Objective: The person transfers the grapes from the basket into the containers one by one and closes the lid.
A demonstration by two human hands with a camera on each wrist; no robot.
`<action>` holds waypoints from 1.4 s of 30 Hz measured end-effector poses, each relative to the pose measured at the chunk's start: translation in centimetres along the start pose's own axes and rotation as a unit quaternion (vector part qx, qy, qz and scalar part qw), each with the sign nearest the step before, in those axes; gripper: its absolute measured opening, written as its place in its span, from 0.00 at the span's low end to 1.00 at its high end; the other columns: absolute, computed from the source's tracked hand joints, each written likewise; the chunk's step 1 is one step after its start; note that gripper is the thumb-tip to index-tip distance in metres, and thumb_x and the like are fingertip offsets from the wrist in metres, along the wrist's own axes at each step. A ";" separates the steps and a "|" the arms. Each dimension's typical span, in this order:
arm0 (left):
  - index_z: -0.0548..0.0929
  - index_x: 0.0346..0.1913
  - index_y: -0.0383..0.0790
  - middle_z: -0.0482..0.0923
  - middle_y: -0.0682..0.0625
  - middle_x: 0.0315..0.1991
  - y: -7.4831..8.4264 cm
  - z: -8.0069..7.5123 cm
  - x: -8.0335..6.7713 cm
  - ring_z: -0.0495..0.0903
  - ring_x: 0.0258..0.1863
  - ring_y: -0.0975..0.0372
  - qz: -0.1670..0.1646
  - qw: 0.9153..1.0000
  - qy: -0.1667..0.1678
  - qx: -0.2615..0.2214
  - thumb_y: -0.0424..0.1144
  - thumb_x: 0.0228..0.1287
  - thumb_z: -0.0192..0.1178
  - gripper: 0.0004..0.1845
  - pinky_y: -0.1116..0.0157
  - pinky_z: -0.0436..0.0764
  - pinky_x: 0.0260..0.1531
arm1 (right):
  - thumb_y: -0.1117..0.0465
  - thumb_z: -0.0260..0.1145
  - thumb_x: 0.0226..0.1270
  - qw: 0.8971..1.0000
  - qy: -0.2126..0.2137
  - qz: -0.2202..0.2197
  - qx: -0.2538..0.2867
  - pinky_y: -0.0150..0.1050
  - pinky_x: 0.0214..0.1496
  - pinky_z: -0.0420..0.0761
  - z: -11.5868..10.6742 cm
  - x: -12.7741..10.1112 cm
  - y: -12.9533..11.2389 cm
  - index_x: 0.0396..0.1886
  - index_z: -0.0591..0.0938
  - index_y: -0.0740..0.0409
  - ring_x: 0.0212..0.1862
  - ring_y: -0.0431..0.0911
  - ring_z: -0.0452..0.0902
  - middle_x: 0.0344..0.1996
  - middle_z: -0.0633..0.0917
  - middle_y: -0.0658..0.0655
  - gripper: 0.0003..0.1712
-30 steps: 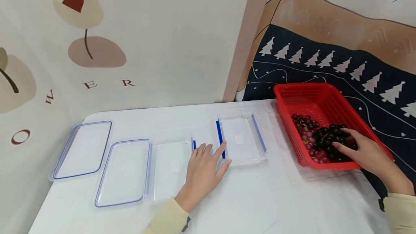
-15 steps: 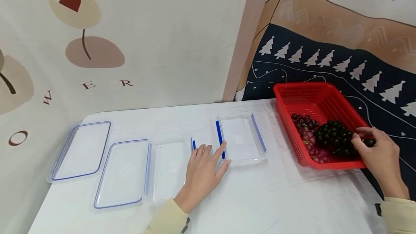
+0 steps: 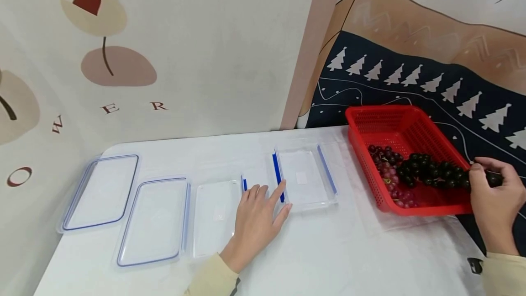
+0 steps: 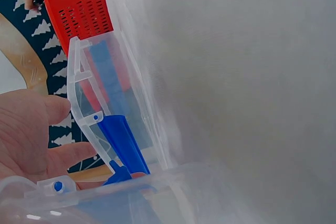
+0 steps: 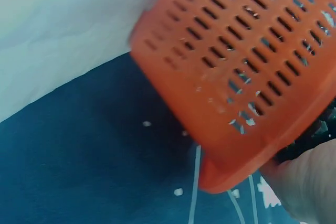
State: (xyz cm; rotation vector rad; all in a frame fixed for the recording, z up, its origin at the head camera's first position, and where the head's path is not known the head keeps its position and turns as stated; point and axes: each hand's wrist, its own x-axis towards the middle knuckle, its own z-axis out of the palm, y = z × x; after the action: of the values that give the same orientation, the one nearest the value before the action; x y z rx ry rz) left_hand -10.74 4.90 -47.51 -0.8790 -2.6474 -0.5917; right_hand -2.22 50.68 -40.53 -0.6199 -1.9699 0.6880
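Note:
My right hand (image 3: pixel 498 202) pinches the right end of a bunch of black grapes (image 3: pixel 436 172) at the right rim of a red plastic basket (image 3: pixel 431 209). The bunch stretches from the hand back into the basket, where red grapes (image 3: pixel 390 175) and darker grapes (image 3: pixel 384 153) also lie. In the right wrist view the slotted basket wall (image 5: pixel 231 72) hides most of the fruit. My left hand (image 3: pixel 255 223) is spread between two clear food containers, index fingertip at a blue side clip (image 3: pixel 277 170) of the right one (image 3: pixel 308 191). The left container (image 3: pixel 215 236) is partly behind that hand.
Two clear lids with blue seals, one nearer (image 3: pixel 154 227) and one farther (image 3: pixel 102 191), lie at the left of the white-covered table (image 3: pixel 349 259). A pale printed curtain (image 3: pixel 230 58) and a dark tree-patterned cloth (image 3: pixel 371 88) stand behind.
My right hand has moved right from inside the basket to its rim, drawing the black grape bunch out lengthwise. The left hand has stayed nearly still.

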 end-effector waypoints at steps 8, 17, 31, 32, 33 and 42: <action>0.79 0.78 0.50 0.87 0.34 0.57 0.0 0.0 0.1 0.81 0.60 0.41 0.002 1.000 -0.004 0.001 0.59 0.81 0.61 0.31 0.43 0.76 0.63 | 0.61 0.58 0.81 0.998 0.020 -0.020 0.063 0.26 0.47 0.65 0.0 0.8 0.6 0.62 0.88 0.52 0.43 0.30 0.69 0.44 0.76 0.27 0.19; 0.80 0.78 0.48 0.87 0.34 0.56 -0.1 -0.1 0.0 0.82 0.59 0.41 0.004 1.000 -0.001 0.006 0.58 0.81 0.61 0.31 0.44 0.77 0.61 | 0.65 0.57 0.80 0.993 0.030 -0.055 0.102 0.28 0.49 0.64 0.8 0.3 -2.0 0.58 0.86 0.74 0.44 0.30 0.70 0.43 0.79 0.28 0.19; 0.79 0.79 0.50 0.87 0.36 0.56 -0.1 -0.2 -0.2 0.82 0.58 0.43 -0.003 1.000 -0.016 0.010 0.59 0.82 0.60 0.31 0.45 0.77 0.61 | 0.67 0.59 0.75 0.980 0.005 -0.073 0.185 0.28 0.43 0.66 2.5 -1.7 -5.9 0.53 0.85 0.81 0.38 0.34 0.71 0.38 0.83 0.36 0.19; 0.79 0.79 0.50 0.87 0.36 0.56 -0.1 -0.2 -0.2 0.82 0.58 0.43 -0.002 1.000 -0.016 0.010 0.59 0.82 0.60 0.31 0.45 0.77 0.61 | 0.67 0.59 0.75 0.978 0.005 -0.076 0.194 0.28 0.43 0.67 2.6 -1.8 -6.1 0.52 0.85 0.82 0.38 0.34 0.71 0.38 0.84 0.37 0.19; 0.79 0.79 0.50 0.87 0.36 0.56 -0.1 -0.3 -0.2 0.82 0.58 0.43 -0.002 1.000 -0.015 0.011 0.59 0.82 0.60 0.31 0.45 0.78 0.61 | 0.68 0.59 0.74 0.976 0.005 -0.080 0.205 0.28 0.43 0.67 2.6 -1.9 -6.3 0.52 0.85 0.82 0.38 0.34 0.72 0.38 0.84 0.37 0.19; 0.78 0.80 0.50 0.87 0.37 0.58 0.2 -0.6 -0.1 0.82 0.59 0.45 -0.009 0.999 -0.032 0.007 0.60 0.82 0.59 0.32 0.46 0.77 0.62 | 0.69 0.61 0.73 0.958 -0.005 -0.083 0.274 0.29 0.44 0.68 3.2 -2.4 -7.9 0.49 0.86 0.83 0.39 0.36 0.77 0.36 0.88 0.45 0.18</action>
State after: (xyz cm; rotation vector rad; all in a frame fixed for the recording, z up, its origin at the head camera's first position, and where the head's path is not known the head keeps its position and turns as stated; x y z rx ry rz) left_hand -10.46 4.73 -46.91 -0.8851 -2.7163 -0.5565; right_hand -5.15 42.69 -37.94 -0.1104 -1.7030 1.0745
